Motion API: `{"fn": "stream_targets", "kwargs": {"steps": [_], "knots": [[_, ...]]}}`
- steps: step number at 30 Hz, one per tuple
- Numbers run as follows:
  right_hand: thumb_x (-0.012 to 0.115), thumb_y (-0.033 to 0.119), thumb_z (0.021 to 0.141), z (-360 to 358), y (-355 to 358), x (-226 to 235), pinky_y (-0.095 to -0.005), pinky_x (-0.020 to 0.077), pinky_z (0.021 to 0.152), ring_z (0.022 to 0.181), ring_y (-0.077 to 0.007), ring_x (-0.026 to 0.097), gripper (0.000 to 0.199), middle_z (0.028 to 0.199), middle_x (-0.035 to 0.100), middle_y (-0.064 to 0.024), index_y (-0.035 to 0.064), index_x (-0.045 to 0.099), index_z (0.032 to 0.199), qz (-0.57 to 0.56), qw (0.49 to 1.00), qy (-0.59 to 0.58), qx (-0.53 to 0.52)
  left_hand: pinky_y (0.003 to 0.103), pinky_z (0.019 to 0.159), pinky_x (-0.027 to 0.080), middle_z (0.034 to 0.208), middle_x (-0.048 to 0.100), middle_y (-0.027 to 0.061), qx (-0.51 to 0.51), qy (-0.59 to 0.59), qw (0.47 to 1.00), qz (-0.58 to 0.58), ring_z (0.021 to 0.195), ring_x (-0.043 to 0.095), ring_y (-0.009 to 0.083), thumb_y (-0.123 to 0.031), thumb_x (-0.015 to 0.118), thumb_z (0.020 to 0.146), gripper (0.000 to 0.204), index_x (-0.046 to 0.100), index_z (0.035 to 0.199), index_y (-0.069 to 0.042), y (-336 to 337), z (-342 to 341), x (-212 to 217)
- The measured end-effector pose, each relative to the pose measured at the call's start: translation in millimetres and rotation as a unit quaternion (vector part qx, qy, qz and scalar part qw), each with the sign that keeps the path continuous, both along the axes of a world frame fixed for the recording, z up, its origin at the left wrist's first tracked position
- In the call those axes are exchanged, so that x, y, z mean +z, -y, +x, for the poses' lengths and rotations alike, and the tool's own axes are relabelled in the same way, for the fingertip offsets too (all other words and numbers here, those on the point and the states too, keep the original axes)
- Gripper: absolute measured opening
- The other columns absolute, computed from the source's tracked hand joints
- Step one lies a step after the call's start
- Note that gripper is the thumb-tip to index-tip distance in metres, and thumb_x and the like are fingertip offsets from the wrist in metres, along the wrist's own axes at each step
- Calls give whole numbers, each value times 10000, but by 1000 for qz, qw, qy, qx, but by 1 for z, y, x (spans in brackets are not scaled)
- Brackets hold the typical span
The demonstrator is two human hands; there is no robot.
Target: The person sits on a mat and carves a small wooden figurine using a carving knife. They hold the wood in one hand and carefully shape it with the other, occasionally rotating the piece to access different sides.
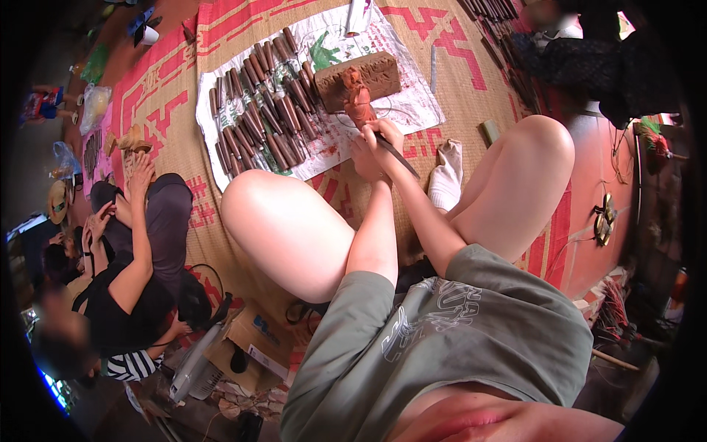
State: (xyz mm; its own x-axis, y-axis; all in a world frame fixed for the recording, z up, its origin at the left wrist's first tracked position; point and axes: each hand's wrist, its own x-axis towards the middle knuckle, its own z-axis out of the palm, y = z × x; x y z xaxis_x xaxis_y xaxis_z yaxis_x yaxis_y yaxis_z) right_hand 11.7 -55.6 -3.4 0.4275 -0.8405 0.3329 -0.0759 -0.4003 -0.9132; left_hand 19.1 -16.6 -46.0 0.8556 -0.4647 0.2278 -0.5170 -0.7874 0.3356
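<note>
A reddish-brown carved wooden figurine (358,102) stands up from my hands, leaning against a brown wooden block (384,72). My left hand (365,160) is closed around the figurine's lower end. Just above it, my right hand (386,137) grips a slim, dark-handled carving tool (403,158), its handle slanting down to the right. The tool's working tip, by the figurine's base, is too small to make out. To the left lie many wooden-handled carving tools (266,110) in rows on a white printed cloth (324,156).
A patterned red and tan woven mat (166,77) spreads underneath. At left, another person's hand (140,173) rests by a pale wood carving (131,138). A white cylindrical object (356,20) lies at the cloth's far edge. A cardboard box (254,342) sits lower left; a small block (488,132) lies near my right knee.
</note>
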Motion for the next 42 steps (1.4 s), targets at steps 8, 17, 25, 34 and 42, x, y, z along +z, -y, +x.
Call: {"fn": "stream_targets", "kwargs": {"steps": [8, 17, 25, 34, 42], "knots": [[663, 42, 780, -3, 8, -3, -331, 499, 712, 754, -261, 631, 118, 772, 626, -143, -19, 573, 735, -17, 998, -65, 10, 406, 630, 537, 867, 564, 85, -22, 29, 999, -11, 916, 597, 292, -241, 559, 850, 221, 532, 1002, -83, 3, -1, 15], [663, 23, 772, 8, 7, 7, -326, 495, 697, 765, -255, 631, 111, 804, 631, -142, -22, 564, 753, -29, 998, 8, -53, 382, 674, 523, 876, 552, 98, 46, -46, 997, -52, 822, 588, 286, -209, 551, 847, 198, 509, 980, -69, 0, -2, -7], [656, 42, 786, 2, -6, 12, -340, 495, 695, 778, -263, 629, 98, 801, 630, -143, -14, 578, 765, 5, 988, -142, 60, 365, 673, 531, 854, 555, 93, 58, -37, 996, -60, 820, 593, 279, -229, 557, 844, 188, 533, 929, -63, 3, -2, -6], [655, 51, 784, 2, 8, 5, -332, 500, 685, 729, -258, 635, 108, 786, 643, -148, -22, 582, 751, -20, 999, -24, -34, 361, 649, 523, 887, 538, 104, -26, 47, 998, 21, 858, 588, 276, -213, 544, 850, 194, 508, 1000, -95, 1, 0, 7], [672, 56, 765, 4, 9, 1, -347, 501, 730, 789, -271, 635, 107, 772, 631, -128, -8, 587, 758, -53, 997, 14, -60, 358, 708, 508, 865, 557, 67, -6, 22, 1000, -2, 845, 587, 260, -223, 498, 881, 250, 542, 1103, -117, 3, -1, -3]]}}
